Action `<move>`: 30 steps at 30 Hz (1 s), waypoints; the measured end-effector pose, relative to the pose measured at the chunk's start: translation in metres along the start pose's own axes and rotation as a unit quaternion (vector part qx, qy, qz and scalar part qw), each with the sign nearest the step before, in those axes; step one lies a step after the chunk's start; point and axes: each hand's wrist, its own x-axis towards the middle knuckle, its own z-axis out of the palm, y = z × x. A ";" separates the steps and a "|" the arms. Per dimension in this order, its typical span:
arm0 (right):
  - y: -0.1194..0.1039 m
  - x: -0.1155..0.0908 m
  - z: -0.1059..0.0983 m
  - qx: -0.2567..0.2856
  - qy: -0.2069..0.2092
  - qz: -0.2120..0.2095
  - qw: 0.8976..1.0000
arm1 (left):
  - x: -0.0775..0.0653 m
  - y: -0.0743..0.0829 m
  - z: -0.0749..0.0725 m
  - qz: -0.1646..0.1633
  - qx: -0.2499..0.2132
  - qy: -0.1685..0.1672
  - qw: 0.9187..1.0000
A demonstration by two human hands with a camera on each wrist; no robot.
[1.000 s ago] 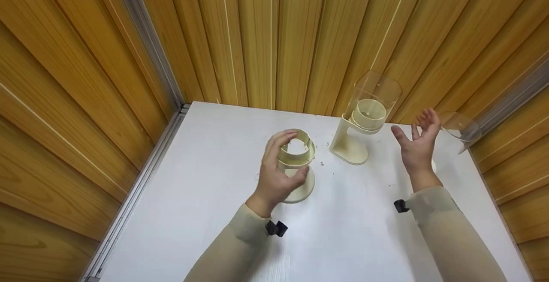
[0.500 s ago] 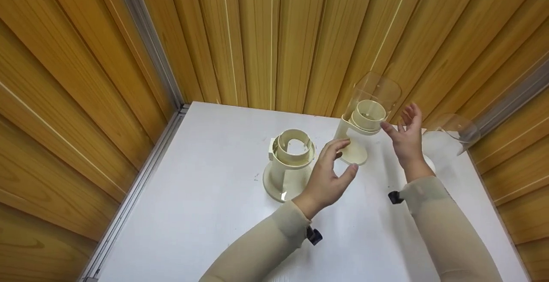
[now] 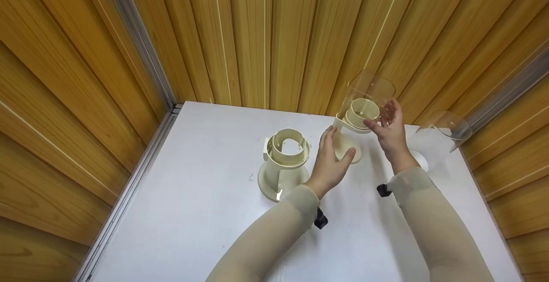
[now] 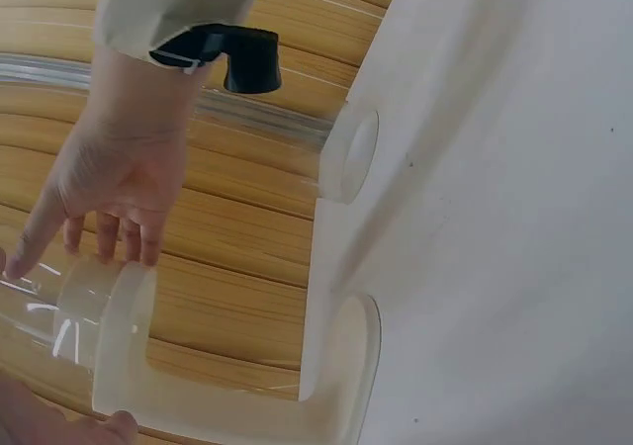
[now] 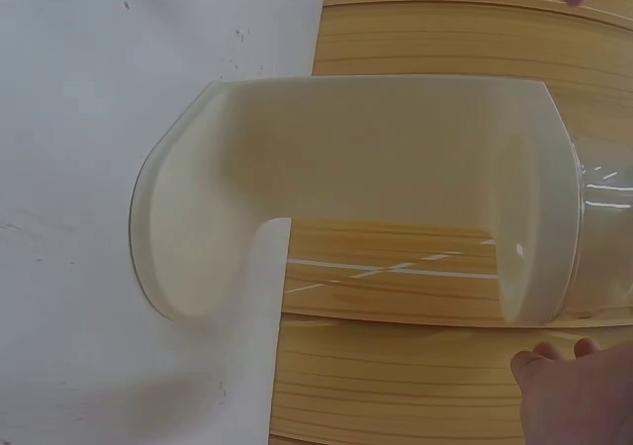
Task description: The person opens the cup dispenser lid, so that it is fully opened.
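A cream C-shaped stand (image 3: 336,124) rises near the back edge, with a cream ring (image 3: 364,109) and a clear plastic cylinder (image 3: 371,85) on top. My right hand (image 3: 391,138) is beside the ring's right side, thumb in front and fingers behind. In the right wrist view a small gap shows between its fingers and the stand's top (image 5: 544,208). My left hand (image 3: 330,164) is at the stand's left with fingers extended and thumb spread, holding nothing. Whether its fingertips touch the upright is unclear. The stand's lower foot (image 3: 349,151) rests on the table.
Left of my hands stands another cream stand (image 3: 272,177) with a ring and round foot. A clear cylinder (image 3: 452,125) with a white round foot (image 3: 419,160) stands at the right. Wood-panel walls (image 3: 257,37) rise behind the white table (image 3: 180,213).
My left hand has left the left stand and moved right toward the back stand. My right hand has moved left, up to that stand's ring. The view has shifted slightly.
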 end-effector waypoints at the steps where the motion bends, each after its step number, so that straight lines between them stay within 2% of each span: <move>1: 0.001 0.001 0.001 0.000 0.000 -0.001 1.000 | 0.003 -0.002 0.002 -0.005 0.003 0.005 1.000; 10: 0.007 0.006 0.002 -0.002 0.015 0.002 1.000 | 0.025 -0.009 0.016 -0.034 0.014 0.050 0.998; 17: 0.007 0.010 -0.001 -0.047 0.005 0.009 0.999 | 0.051 -0.010 0.030 -0.062 0.007 0.092 0.994; 20: 0.008 0.011 -0.001 -0.061 0.002 0.008 0.998 | 0.060 -0.011 0.032 -0.080 0.002 0.092 0.992; 24: 0.008 0.012 0.001 -0.077 -0.009 0.014 0.997 | 0.067 -0.011 0.031 -0.089 -0.005 0.090 0.992; 30: 0.006 0.011 -0.004 -0.101 -0.019 0.028 0.994 | 0.068 -0.010 0.031 -0.076 -0.002 0.101 0.992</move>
